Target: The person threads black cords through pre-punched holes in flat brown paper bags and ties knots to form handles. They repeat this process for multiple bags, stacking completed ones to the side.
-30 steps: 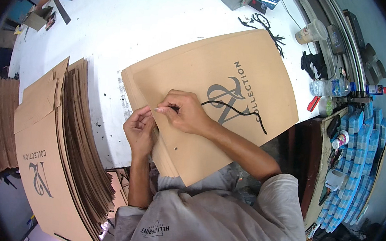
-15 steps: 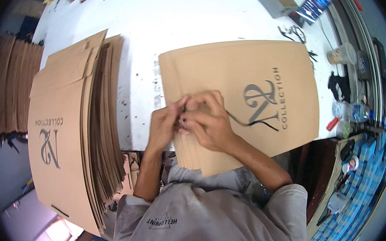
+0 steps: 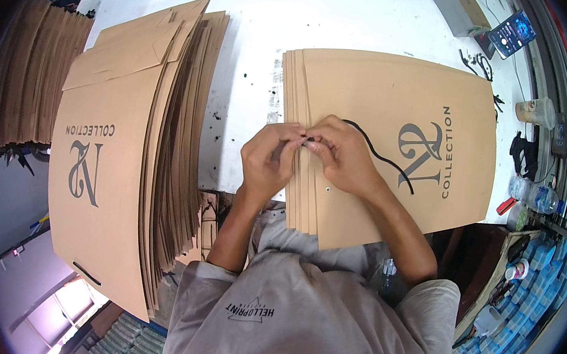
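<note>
A small stack of flat brown paper bags lies in front of me, dark lettering on the top one. My left hand and my right hand meet at its left edge, thumbs and fingers closed in a pinch. A black cord is gripped at the fingertips; its loose tail runs from behind the right hand across the top bag. What the fingertips do with the cord's end is partly hidden. A small metal eyelet shows below the right hand.
At left stands a thick stack of brown bags, with another stack beyond it. Along the right of the white table are a phone, a plastic cup, a bottle and loose black cords.
The view has shifted, so the bags sit further right in it. My fingertips have come together more tightly, and the cord's tail now arches over from above my right hand.
</note>
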The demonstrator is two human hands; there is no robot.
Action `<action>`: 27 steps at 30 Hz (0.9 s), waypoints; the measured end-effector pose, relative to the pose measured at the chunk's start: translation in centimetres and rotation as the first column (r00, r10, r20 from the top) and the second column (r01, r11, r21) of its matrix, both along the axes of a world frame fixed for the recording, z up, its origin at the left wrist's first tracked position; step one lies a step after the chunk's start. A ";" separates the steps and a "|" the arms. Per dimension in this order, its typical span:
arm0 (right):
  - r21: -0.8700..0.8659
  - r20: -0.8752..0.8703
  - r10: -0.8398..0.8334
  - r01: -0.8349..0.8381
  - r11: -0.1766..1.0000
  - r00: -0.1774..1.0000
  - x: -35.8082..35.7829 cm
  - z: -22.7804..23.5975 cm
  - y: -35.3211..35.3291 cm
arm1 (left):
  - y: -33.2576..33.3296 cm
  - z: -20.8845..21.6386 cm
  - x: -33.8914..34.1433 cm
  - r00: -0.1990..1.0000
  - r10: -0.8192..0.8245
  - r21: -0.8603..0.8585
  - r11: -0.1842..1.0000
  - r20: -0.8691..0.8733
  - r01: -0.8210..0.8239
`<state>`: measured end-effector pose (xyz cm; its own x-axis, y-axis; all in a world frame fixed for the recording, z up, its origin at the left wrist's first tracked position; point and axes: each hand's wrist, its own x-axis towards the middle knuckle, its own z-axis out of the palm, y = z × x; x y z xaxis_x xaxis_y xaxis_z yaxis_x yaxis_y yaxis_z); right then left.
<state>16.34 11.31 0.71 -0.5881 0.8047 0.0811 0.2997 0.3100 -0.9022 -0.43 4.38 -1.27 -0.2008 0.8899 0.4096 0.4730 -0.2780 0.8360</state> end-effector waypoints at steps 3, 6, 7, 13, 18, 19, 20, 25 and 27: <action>-0.234 -0.094 -0.058 0.034 0.972 0.994 0.7 -0.6 0.3 | 0.2 0.0 0.8 0.875 0.115 -0.233 0.972 0.469 -0.003; -0.401 -0.137 -0.129 0.064 0.914 0.982 0.7 -0.5 0.4 | 0.1 -0.6 0.9 0.930 -0.057 -0.130 0.985 0.362 0.111; -0.444 -0.136 -0.141 0.067 0.894 0.981 0.6 -0.4 0.2 | -0.2 -0.6 1.4 0.943 -0.031 -0.150 0.985 0.333 0.086; -0.288 -0.129 -0.148 0.106 0.952 0.981 0.8 -0.6 0.3 | -0.5 -0.4 2.3 0.645 0.115 -0.237 0.966 0.755 0.104; 0.363 0.216 -0.034 -0.048 0.930 0.976 -0.9 -0.3 -0.1 | -3.2 3.4 0.8 0.818 0.034 -0.195 0.976 0.575 0.097; 0.413 0.244 -0.063 -0.045 0.909 0.968 -1.0 0.0 0.1 | -3.8 3.6 0.6 0.821 0.033 -0.162 0.984 0.570 0.073; 0.347 0.189 -0.026 -0.042 0.937 0.982 -0.5 0.3 0.2 | -4.1 3.7 0.4 0.825 0.029 -0.128 0.990 0.565 0.053; 0.137 0.207 -0.150 0.123 0.983 0.967 6.8 4.1 -1.0 | -2.2 2.8 0.9 0.904 0.332 -0.232 0.934 0.270 -0.273; 0.421 0.438 -0.399 0.208 0.883 0.805 11.6 4.1 -1.9 | -4.7 1.8 0.2 0.958 0.203 -0.385 0.916 0.204 -0.112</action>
